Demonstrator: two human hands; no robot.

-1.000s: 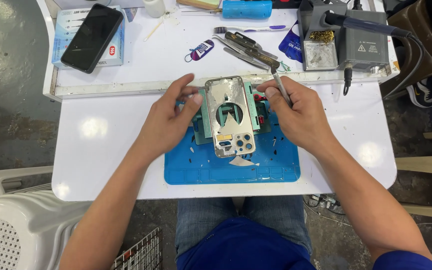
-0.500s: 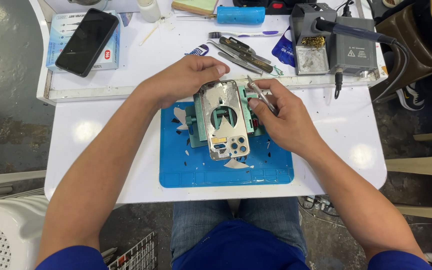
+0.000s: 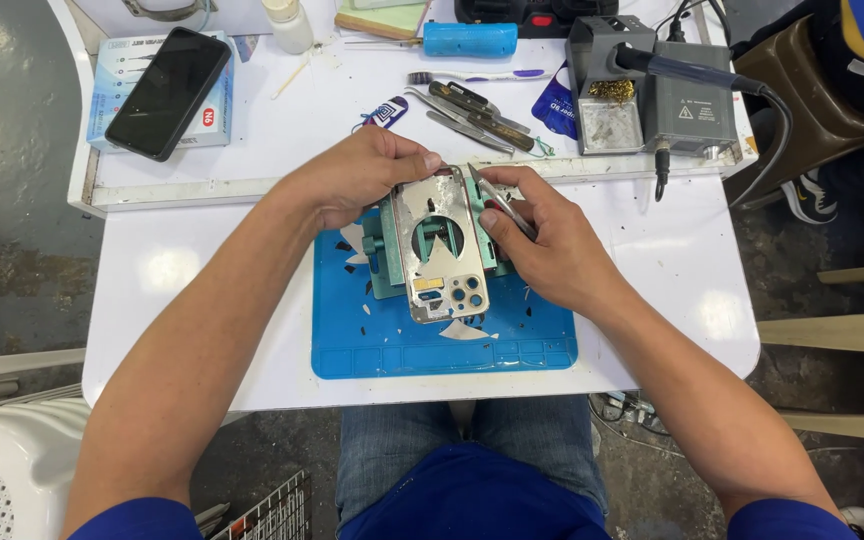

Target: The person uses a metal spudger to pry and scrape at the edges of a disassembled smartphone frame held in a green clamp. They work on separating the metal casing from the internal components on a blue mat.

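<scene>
A silver phone housing with its back glass mostly scraped off lies clamped in a green holder on a blue work mat. My left hand grips the housing's far left corner and the holder. My right hand holds a thin metal tool, its tip at the housing's right edge. Glass shards lie scattered on the mat around the holder.
A black phone rests on a box at the far left. Tweezers and blades, a toothbrush, a blue roll and a soldering station stand at the back. Another person sits at the far right.
My left hand moved from the holder's left side up to the housing's far corner. My right hand shifted the tool to the housing's right edge.
</scene>
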